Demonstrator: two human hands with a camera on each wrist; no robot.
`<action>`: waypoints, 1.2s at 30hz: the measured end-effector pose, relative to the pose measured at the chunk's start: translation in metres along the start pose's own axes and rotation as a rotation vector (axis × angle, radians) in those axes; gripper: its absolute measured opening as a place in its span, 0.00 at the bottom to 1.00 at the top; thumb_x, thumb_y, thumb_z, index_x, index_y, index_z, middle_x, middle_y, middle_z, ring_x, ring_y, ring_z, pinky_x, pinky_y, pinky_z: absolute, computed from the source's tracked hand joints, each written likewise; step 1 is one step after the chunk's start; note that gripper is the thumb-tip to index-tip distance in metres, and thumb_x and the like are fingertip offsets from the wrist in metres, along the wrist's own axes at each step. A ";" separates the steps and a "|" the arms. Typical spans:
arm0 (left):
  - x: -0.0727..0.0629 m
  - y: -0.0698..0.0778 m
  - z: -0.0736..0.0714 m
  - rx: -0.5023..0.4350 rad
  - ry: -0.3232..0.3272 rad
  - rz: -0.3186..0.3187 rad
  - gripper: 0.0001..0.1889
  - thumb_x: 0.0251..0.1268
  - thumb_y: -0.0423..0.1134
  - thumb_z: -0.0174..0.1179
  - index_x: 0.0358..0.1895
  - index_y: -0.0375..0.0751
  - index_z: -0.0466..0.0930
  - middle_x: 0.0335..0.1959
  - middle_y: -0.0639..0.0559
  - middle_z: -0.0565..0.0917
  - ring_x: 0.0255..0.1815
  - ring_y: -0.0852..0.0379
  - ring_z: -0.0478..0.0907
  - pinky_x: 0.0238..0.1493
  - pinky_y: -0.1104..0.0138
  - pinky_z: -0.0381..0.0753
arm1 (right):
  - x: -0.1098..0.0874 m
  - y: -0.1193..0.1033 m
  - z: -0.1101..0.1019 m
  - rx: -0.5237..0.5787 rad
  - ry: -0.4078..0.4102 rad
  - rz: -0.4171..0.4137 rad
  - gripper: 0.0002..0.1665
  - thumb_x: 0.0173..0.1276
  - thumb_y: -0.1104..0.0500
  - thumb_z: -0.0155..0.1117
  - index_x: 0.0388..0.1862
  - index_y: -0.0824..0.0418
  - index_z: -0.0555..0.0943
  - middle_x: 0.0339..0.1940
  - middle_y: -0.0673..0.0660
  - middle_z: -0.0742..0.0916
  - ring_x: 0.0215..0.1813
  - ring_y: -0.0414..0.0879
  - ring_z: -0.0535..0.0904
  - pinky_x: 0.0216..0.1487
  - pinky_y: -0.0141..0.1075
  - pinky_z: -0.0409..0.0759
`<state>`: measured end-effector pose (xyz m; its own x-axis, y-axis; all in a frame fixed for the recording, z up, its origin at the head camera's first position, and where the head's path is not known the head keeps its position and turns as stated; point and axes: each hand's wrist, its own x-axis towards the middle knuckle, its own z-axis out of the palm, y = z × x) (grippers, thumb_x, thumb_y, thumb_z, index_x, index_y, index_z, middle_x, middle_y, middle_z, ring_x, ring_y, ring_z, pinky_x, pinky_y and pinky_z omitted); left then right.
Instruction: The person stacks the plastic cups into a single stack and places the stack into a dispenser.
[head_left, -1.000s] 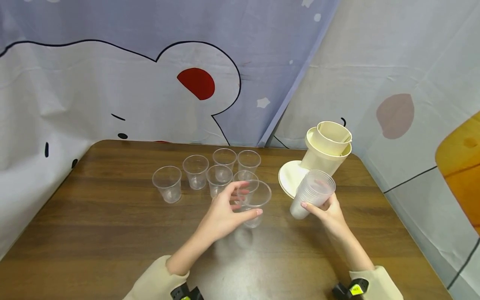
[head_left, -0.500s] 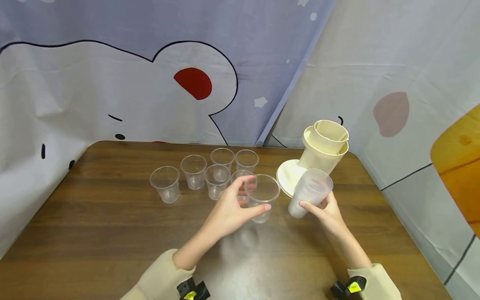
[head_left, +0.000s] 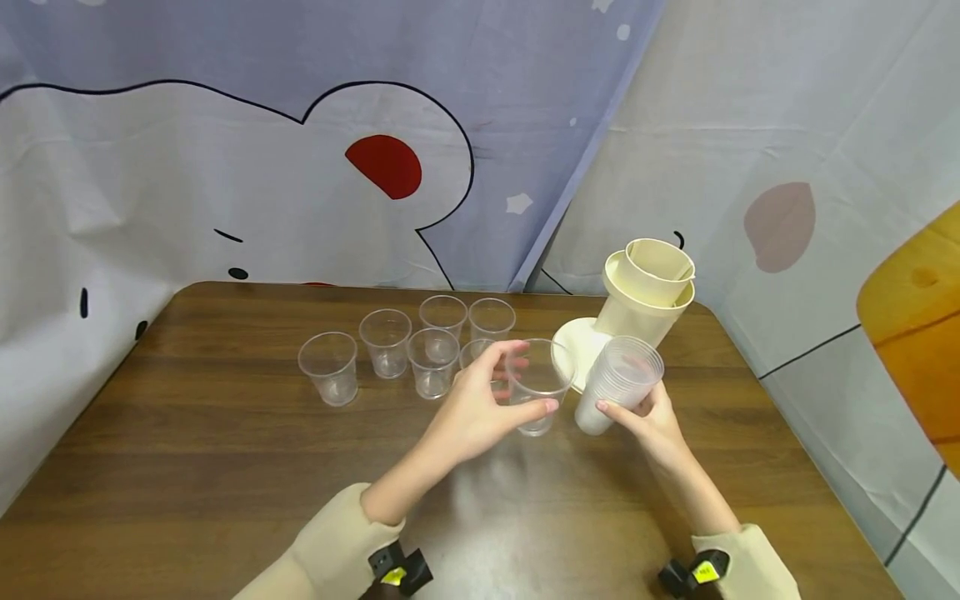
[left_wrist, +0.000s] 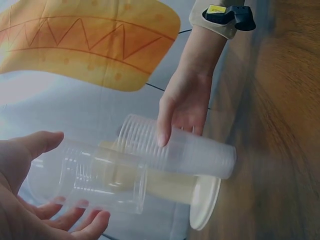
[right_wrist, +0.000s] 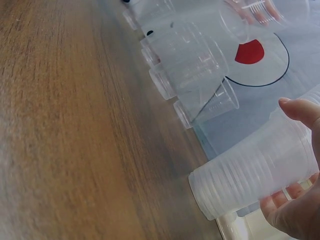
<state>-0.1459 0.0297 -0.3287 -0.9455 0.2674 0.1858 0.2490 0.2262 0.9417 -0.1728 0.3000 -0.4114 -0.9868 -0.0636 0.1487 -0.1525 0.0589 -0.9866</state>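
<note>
Across the table (head_left: 225, 492), six standing cups (head_left: 432, 368) are left in place, beyond and to the left of the left hand (head_left: 483, 408). The cream container (head_left: 628, 319) is seen just beyond the right hand (head_left: 654, 429), by which a tilted stack of cups (head_left: 617, 382) is held, its position almost unaltered. The single cup (head_left: 546, 379) has been carried rightward in the left hand, away from the standing group; the gap to the stack is thereby narrowed, with no nesting yet shown. The cup is held about upright, the left thumb placed on its near side, the fingers curved round the far side. The stack is crossed by the right thumb, the fingers being partly hidden behind.
</note>
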 end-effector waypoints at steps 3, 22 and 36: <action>0.002 0.002 0.001 0.005 -0.001 0.010 0.36 0.50 0.45 0.72 0.64 0.46 0.69 0.56 0.48 0.81 0.55 0.50 0.79 0.58 0.57 0.79 | 0.000 0.000 0.000 -0.009 0.003 -0.002 0.44 0.59 0.73 0.64 0.70 0.54 0.57 0.58 0.46 0.76 0.58 0.35 0.76 0.57 0.26 0.76; 0.014 0.019 0.014 -0.012 0.002 0.018 0.36 0.50 0.45 0.73 0.65 0.49 0.68 0.56 0.49 0.80 0.51 0.51 0.80 0.53 0.63 0.81 | -0.001 -0.001 0.000 -0.022 0.004 0.021 0.44 0.60 0.72 0.64 0.71 0.54 0.55 0.58 0.46 0.76 0.58 0.35 0.76 0.56 0.25 0.76; 0.023 0.033 0.024 -0.067 0.015 0.062 0.36 0.51 0.44 0.72 0.65 0.46 0.67 0.55 0.48 0.80 0.51 0.52 0.81 0.52 0.67 0.81 | -0.002 -0.001 -0.001 -0.014 -0.011 0.010 0.45 0.61 0.72 0.63 0.72 0.55 0.53 0.59 0.46 0.76 0.58 0.34 0.76 0.56 0.25 0.76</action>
<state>-0.1545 0.0654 -0.2995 -0.9319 0.2644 0.2483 0.2933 0.1464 0.9447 -0.1710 0.3014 -0.4111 -0.9877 -0.0742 0.1375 -0.1429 0.0734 -0.9870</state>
